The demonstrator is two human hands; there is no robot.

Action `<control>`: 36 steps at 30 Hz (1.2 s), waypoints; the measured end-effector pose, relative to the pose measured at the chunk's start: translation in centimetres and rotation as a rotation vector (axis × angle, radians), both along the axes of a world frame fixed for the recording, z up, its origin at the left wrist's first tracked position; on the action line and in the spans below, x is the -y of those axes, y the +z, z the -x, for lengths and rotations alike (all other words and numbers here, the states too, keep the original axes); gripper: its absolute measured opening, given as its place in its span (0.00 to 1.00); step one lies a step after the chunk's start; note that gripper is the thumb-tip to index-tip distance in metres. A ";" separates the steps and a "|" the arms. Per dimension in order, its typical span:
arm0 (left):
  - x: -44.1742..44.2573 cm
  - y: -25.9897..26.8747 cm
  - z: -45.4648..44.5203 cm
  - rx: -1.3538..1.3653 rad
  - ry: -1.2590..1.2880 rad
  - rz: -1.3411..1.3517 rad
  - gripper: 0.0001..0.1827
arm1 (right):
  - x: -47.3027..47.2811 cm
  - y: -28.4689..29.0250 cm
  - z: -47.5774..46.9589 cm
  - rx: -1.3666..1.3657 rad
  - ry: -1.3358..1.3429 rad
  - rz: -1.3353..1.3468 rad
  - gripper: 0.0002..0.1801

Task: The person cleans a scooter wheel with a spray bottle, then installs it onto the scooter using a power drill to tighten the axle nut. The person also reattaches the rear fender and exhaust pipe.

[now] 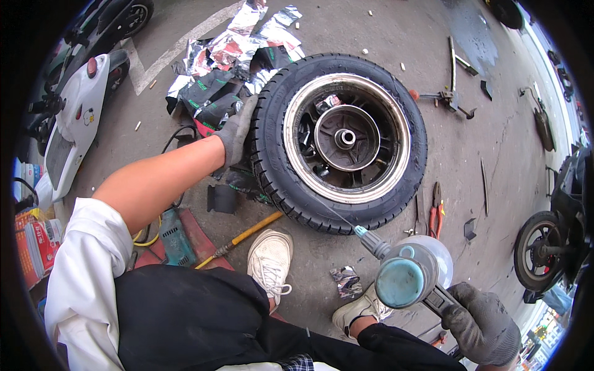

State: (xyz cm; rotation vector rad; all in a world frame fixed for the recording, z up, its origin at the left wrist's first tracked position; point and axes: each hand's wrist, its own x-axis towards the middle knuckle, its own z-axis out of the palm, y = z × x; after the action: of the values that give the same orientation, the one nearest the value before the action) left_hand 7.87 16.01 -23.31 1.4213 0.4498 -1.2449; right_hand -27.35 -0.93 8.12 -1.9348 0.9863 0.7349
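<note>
A motor scooter wheel with a black tyre (271, 148) and a metal rim lies flat on the ground. My left hand (237, 130), in a grey glove, rests against the tyre's left side. In my gloved right hand (485, 322) is the dark handle of a grey and light-blue spray gun or bottle (400, 282). Its nozzle points at the tyre's lower edge, and a thin line of liquid seems to run from it onto the sidewall. The wheel's hub (345, 138) and brake drum face upward.
Torn foil wrapping (218, 88) lies left of the wheel. Pliers (436, 211), a clamp-like metal tool (449, 95) and a long thin rod (485, 185) are at the right. A teal power tool (175, 241) and a yellow-handled bar (255, 228) lie near my feet. Scooters (76, 116) stand around.
</note>
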 end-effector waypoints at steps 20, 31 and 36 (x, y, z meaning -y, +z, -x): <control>0.2 1.2 0.8 0.086 -0.072 0.064 0.31 | 1.1 -1.3 6.9 -0.080 -0.026 -0.025 0.25; 0.0 0.4 0.2 0.047 -0.047 0.028 0.32 | 2.8 -1.3 10.6 -0.059 -0.277 0.003 0.23; 0.0 0.1 -0.1 -0.020 -0.071 0.080 0.31 | 3.4 -1.2 11.7 -0.068 -0.401 0.083 0.26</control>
State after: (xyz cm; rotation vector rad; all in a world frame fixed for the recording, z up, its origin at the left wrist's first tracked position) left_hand 7.92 16.03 -23.16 1.3676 0.3622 -1.3208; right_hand -39.02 -4.35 6.91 -1.7115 1.4127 0.5366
